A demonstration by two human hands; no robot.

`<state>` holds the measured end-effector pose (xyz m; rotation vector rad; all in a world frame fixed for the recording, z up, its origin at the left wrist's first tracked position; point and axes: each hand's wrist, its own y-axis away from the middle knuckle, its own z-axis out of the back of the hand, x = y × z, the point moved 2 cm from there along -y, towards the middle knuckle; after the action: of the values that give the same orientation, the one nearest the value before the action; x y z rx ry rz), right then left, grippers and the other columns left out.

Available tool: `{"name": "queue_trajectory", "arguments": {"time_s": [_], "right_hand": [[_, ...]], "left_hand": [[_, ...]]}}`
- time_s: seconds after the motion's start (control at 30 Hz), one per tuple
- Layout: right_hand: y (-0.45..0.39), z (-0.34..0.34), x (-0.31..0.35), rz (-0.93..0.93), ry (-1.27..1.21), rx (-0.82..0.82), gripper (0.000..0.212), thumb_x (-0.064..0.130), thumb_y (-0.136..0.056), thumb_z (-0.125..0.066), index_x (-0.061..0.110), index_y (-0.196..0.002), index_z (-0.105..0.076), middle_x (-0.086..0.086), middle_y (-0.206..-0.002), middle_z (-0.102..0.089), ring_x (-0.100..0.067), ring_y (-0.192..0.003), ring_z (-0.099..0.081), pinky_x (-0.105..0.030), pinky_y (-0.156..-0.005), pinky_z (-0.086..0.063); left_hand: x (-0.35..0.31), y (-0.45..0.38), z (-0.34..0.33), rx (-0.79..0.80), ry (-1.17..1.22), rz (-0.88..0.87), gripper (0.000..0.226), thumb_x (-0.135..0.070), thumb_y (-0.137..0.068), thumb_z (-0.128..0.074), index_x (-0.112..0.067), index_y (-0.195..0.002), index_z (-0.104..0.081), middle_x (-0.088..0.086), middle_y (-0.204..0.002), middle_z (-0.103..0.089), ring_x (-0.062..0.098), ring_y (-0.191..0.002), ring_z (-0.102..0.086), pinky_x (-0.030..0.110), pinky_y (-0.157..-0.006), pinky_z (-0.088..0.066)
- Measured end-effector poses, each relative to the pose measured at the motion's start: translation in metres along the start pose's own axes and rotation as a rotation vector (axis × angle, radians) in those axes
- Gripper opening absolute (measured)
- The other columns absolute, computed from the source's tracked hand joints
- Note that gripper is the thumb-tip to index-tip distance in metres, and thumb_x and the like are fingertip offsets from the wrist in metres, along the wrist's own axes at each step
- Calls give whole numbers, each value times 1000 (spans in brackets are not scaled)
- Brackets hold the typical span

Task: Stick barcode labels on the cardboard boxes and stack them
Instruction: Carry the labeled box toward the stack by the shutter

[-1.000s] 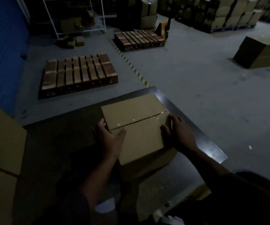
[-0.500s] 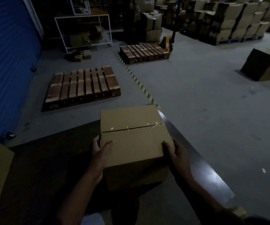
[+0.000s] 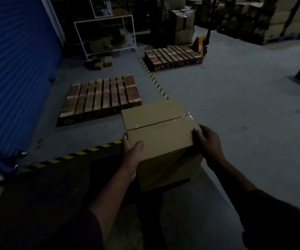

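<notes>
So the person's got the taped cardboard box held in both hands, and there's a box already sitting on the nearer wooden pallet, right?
Not quite. The head view shows both the left hand and right hand gripping the taped cardboard box, but the nearer wooden pallet has no box on it; its slats are bare.

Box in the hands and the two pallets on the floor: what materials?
Box: brown cardboard, matte, with glossy clear tape glinting along the top seam. Near pallet and far pallet: apparently bare wood, reddish-brown slats with gaps; the light is too dim to judge finish.
</notes>
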<state>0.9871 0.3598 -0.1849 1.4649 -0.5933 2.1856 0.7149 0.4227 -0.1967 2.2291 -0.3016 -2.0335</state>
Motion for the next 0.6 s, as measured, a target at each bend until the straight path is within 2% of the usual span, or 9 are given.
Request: {"name": "queue_trajectory", "arguments": {"time_s": [0.13,0.17,0.23,0.27,0.37,0.43,0.5,0.57,0.6], "right_hand": [[-36,1,-10,-13,-3,-18,44,40,-100,-56,18,-137,-61,0,-126,-68,-16,-110,-65,-27,-82,-52],[-42,-1,-13,-23,12,-4,46,43,-99,-55,18,-137,-61,-1,-126,-68,-17,-111,-64,-30,-84,-54],[-48,-6,-24,-43,62,30,53,51,-96,-51,19,-137,-60,-2,-127,-67,-20,-112,-64,-43,-92,-55],[-48,-8,-29,-39,92,34,53,52,-97,-49,19,-136,-61,-3,-126,-68,-22,-111,-64,-47,-94,-54],[-52,-11,-39,-20,128,14,47,49,-100,-47,19,-133,-63,-2,-122,-70,-21,-109,-64,-46,-94,-54],[-52,-11,-35,-6,146,33,44,45,-102,-47,20,-135,-61,-2,-125,-68,-20,-110,-64,-49,-95,-54],[-51,-11,-30,82,262,1,41,38,-103,-50,15,-137,-58,-8,-130,-65,-25,-115,-61,-47,-98,-51],[-47,-13,-24,234,474,-46,43,25,-100,-55,9,-140,-53,-13,-138,-59,-30,-125,-54,-45,-105,-44],[-43,-17,-19,328,582,-17,47,19,-96,-58,9,-142,-52,-13,-143,-55,-31,-130,-50,-47,-112,-40]], "left_hand": [[-4,-28,-24,-13,-34,-1,96,-32,-92,-71,-34,-168,-13,1,-160,-42,25,-135,-52,47,-114,-46],[-2,-32,-28,-9,-62,3,93,-31,-97,-69,-33,-169,-10,0,-163,-38,23,-139,-48,42,-115,-42],[7,-37,-34,-8,-141,27,85,-30,-106,-61,-30,-170,-5,1,-167,-30,24,-145,-40,33,-110,-33],[12,-38,-35,-21,-177,37,83,-32,-107,-59,-30,-170,-4,1,-169,-27,26,-148,-37,34,-109,-32],[24,-42,-35,-63,-227,15,85,-35,-106,-60,-34,-169,-4,2,-172,-23,31,-153,-33,44,-120,-33],[23,-42,-36,-71,-245,-10,86,-33,-106,-61,-33,-169,-4,0,-173,-21,29,-154,-30,42,-121,-30],[16,-37,-37,-99,-358,-107,86,-27,-105,-63,-27,-170,-6,0,-175,-15,25,-158,-22,36,-119,-26],[8,-34,-38,-155,-601,-333,81,-20,-104,-63,-17,-169,-16,6,-175,-16,25,-161,-15,40,-128,-19],[7,-34,-39,-155,-744,-461,74,-16,-102,-61,-12,-167,-25,10,-173,-23,27,-161,-17,44,-130,-17]]}}
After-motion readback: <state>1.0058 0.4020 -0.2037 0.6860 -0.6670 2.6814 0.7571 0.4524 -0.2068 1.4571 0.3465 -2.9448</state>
